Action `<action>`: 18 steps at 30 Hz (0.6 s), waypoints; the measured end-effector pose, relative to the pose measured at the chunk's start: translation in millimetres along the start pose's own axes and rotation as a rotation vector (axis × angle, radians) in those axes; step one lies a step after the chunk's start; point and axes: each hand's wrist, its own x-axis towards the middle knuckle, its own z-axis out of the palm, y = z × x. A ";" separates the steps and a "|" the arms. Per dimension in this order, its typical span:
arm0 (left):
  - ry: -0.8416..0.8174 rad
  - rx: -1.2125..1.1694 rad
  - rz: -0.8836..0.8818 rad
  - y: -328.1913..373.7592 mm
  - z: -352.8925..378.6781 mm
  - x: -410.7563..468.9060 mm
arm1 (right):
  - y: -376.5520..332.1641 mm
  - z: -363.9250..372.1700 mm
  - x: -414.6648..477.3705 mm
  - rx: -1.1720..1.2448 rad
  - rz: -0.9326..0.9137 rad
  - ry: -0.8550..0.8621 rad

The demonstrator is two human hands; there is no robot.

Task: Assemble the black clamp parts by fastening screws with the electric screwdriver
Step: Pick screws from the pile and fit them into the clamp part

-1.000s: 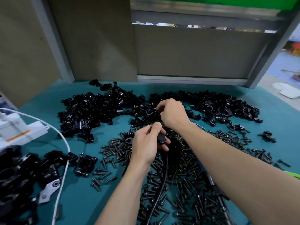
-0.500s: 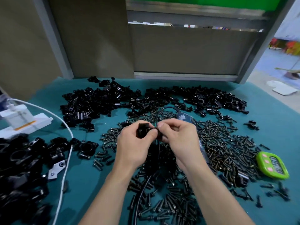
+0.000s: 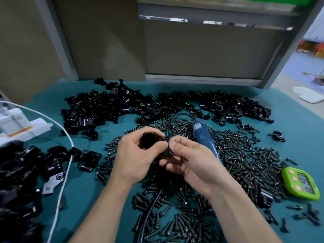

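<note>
mid-frame, close together: left hand (image 3: pixel 138 155) curled round a black clamp part (image 3: pixel 149 141), right hand (image 3: pixel 194 163) pinching a smaller piece (image 3: pixel 168 153) against it. just right, electric screwdriver (image 3: pixel 204 137) lying among screws (image 3: pixel 249 155).

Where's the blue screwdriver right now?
In the head view, the blue screwdriver lies on the pile of screws right of centre, just beyond the right hand, with the green timer farther right.
</note>
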 end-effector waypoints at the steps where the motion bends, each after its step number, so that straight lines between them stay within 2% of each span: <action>1: 0.006 -0.022 -0.005 0.3 1.3 0.2 | -0.3 -2.0 0.4 0.006 -0.003 -0.012; 4: 0.051 -0.007 -0.018 -0.3 8.3 -1.6 | -4.4 -9.0 0.3 -0.009 -0.029 -0.023; 7: 0.076 0.041 -0.048 0.7 14.7 -6.0 | -7.7 -17.7 1.5 -0.090 -0.113 0.037; 10: 0.004 0.069 -0.020 5.6 17.1 -10.9 | -8.9 -22.1 2.8 -0.117 -0.189 0.121; 18: -0.147 0.198 0.083 18.7 19.2 -20.2 | -9.1 -16.3 0.0 -0.261 -0.151 0.162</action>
